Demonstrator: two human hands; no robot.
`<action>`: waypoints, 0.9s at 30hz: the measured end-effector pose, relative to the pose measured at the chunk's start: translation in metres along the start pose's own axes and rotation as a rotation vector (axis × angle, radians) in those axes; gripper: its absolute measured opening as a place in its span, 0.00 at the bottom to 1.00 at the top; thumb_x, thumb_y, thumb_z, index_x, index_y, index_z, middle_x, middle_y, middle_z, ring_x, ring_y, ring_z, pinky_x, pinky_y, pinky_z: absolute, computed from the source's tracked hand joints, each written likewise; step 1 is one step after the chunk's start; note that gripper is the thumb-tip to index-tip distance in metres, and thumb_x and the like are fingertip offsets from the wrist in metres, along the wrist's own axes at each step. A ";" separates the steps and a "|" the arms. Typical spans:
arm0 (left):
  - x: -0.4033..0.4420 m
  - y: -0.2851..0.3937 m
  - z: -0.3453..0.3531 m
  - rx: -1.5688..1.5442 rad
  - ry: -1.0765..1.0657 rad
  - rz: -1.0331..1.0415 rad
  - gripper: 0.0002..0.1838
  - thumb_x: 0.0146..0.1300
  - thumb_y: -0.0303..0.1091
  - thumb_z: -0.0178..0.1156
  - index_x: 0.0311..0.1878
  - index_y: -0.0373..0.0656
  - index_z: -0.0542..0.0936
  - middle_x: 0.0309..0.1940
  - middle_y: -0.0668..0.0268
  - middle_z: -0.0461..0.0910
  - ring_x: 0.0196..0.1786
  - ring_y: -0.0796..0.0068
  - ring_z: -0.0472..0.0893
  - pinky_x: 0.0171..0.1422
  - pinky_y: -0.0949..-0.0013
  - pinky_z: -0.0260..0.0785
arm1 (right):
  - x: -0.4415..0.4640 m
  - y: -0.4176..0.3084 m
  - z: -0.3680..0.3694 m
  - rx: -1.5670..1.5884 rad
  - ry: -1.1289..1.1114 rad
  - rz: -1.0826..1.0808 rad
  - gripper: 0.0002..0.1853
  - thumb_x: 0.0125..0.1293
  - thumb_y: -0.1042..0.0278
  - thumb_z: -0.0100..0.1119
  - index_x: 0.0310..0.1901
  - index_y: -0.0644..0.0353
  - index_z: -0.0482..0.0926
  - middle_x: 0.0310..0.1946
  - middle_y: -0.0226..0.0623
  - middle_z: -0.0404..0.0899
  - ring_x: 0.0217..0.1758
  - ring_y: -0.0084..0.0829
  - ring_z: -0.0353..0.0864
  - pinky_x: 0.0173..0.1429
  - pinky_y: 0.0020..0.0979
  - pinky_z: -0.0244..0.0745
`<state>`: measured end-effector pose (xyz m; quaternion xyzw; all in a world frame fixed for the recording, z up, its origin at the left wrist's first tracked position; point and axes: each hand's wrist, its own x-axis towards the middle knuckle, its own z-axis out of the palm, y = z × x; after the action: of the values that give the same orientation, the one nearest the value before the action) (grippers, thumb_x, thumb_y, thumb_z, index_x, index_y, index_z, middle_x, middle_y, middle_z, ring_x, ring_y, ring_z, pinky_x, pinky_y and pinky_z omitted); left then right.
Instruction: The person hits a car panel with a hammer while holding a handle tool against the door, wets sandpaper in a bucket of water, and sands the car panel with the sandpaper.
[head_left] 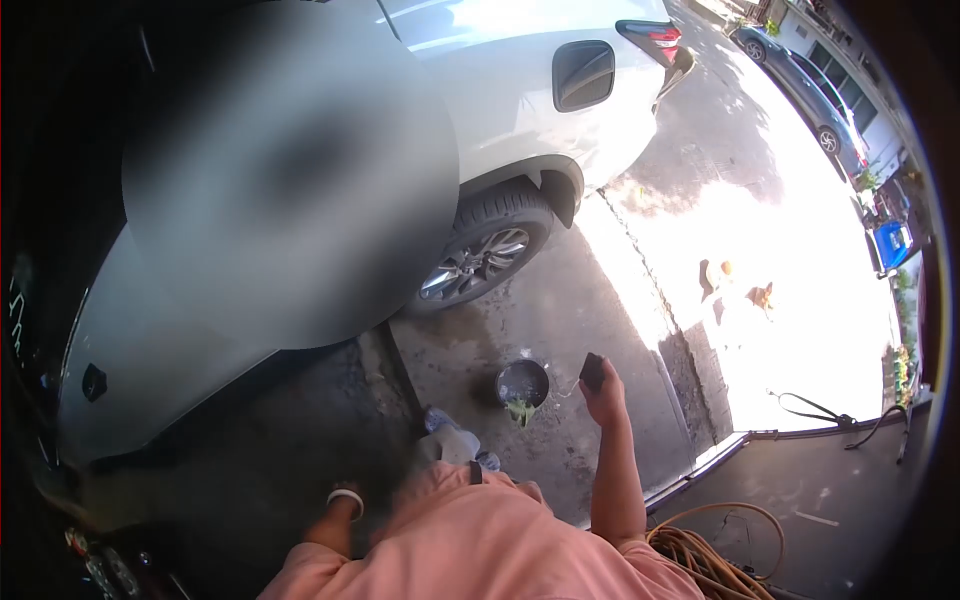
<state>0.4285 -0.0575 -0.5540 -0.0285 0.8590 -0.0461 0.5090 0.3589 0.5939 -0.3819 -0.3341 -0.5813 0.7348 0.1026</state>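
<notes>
My right hand [606, 400] is raised in front of me, wrapped round a small dark rectangular object [592, 372] whose kind I cannot make out. Below and left of that hand, a round dark bucket [522, 384] stands on the concrete, with a pale green cloth-like thing [520, 411] hanging over its near rim. My left hand [347, 495] hangs low at my side in shadow, with a white band at the wrist. Its fingers are too dark to read. A white car [500, 90] stands ahead, its wheel [480, 255] beyond the bucket.
A coiled orange hose [715, 560] lies at the lower right, by a low metal edge [700, 455]. Dark straps [850, 425] rest farther right. Outside in bright sun are a small animal [762, 297], a blue bin [890, 245] and a parked car [805, 85]. A blurred round patch hides part of the white car.
</notes>
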 end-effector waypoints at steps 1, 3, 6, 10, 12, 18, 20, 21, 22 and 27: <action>-0.005 -0.005 0.019 -0.316 -0.060 -0.045 0.33 0.69 0.52 0.57 0.70 0.41 0.72 0.70 0.50 0.72 0.72 0.45 0.71 0.74 0.49 0.64 | -0.012 -0.025 -0.002 -0.300 0.012 -0.254 0.31 0.66 0.75 0.67 0.69 0.67 0.67 0.63 0.44 0.75 0.63 0.40 0.77 0.71 0.41 0.70; -0.028 0.001 0.033 -0.590 -0.062 -0.026 0.30 0.73 0.53 0.51 0.71 0.44 0.72 0.72 0.50 0.70 0.73 0.46 0.69 0.75 0.49 0.62 | -0.029 -0.077 -0.010 -0.737 0.034 -0.612 0.35 0.65 0.80 0.66 0.72 0.67 0.63 0.65 0.45 0.75 0.66 0.37 0.76 0.71 0.37 0.70; -0.046 0.007 0.048 -0.790 -0.100 0.033 0.28 0.75 0.50 0.49 0.69 0.44 0.74 0.71 0.50 0.71 0.72 0.47 0.70 0.73 0.49 0.63 | -0.074 -0.171 0.003 -0.262 0.027 -0.581 0.31 0.70 0.75 0.62 0.73 0.65 0.65 0.68 0.48 0.73 0.69 0.40 0.74 0.72 0.38 0.70; -0.013 0.015 0.021 -0.441 -0.147 0.268 0.24 0.74 0.45 0.52 0.66 0.41 0.77 0.68 0.49 0.74 0.68 0.49 0.74 0.69 0.49 0.67 | -0.134 -0.238 0.015 -0.791 0.233 -0.950 0.30 0.73 0.66 0.60 0.73 0.62 0.65 0.69 0.47 0.73 0.71 0.41 0.72 0.74 0.44 0.68; 0.007 0.028 0.004 -0.395 0.000 0.346 0.23 0.74 0.43 0.53 0.64 0.39 0.78 0.66 0.49 0.76 0.66 0.49 0.76 0.67 0.49 0.69 | -0.110 -0.205 -0.002 0.567 -0.454 -0.492 0.30 0.77 0.57 0.52 0.75 0.61 0.64 0.70 0.46 0.71 0.75 0.43 0.68 0.76 0.51 0.63; 0.113 0.069 0.000 -1.188 0.165 0.250 0.25 0.71 0.53 0.59 0.57 0.40 0.80 0.50 0.54 0.85 0.52 0.58 0.84 0.60 0.52 0.74 | -0.022 0.195 -0.151 -1.378 -0.244 -0.431 0.16 0.68 0.61 0.51 0.48 0.63 0.80 0.44 0.54 0.80 0.50 0.56 0.79 0.56 0.53 0.75; 0.130 0.080 0.002 -1.336 0.075 0.257 0.28 0.70 0.56 0.60 0.60 0.42 0.77 0.48 0.56 0.85 0.49 0.62 0.84 0.58 0.54 0.75 | -0.078 0.270 -0.191 -1.665 -0.445 -0.398 0.14 0.59 0.68 0.60 0.45 0.62 0.83 0.48 0.53 0.82 0.53 0.55 0.81 0.60 0.50 0.75; 0.127 0.088 0.005 -1.721 -0.042 0.086 0.33 0.71 0.58 0.59 0.69 0.43 0.70 0.54 0.56 0.83 0.54 0.64 0.83 0.62 0.56 0.73 | -0.110 0.279 -0.201 -1.599 -0.462 -0.157 0.14 0.59 0.68 0.61 0.46 0.62 0.83 0.49 0.53 0.81 0.54 0.55 0.80 0.61 0.50 0.75; 0.122 0.089 0.014 -1.765 -0.069 0.034 0.33 0.71 0.58 0.59 0.69 0.43 0.70 0.55 0.56 0.82 0.54 0.64 0.82 0.62 0.56 0.73 | -0.136 0.279 -0.208 -1.518 -0.464 0.018 0.14 0.58 0.68 0.61 0.46 0.62 0.83 0.50 0.53 0.81 0.55 0.55 0.80 0.61 0.49 0.74; 0.079 0.067 0.039 -1.590 -0.168 -0.025 0.34 0.71 0.58 0.58 0.69 0.43 0.69 0.57 0.56 0.81 0.56 0.64 0.82 0.63 0.56 0.73 | -0.175 0.280 -0.256 -1.616 -0.607 0.022 0.17 0.55 0.70 0.63 0.47 0.62 0.82 0.55 0.52 0.79 0.59 0.54 0.77 0.65 0.48 0.72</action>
<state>0.4244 -0.0009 -0.6484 -0.3960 0.5930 0.5766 0.3989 0.7139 0.6152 -0.6012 -0.0994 -0.9248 0.1544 -0.3332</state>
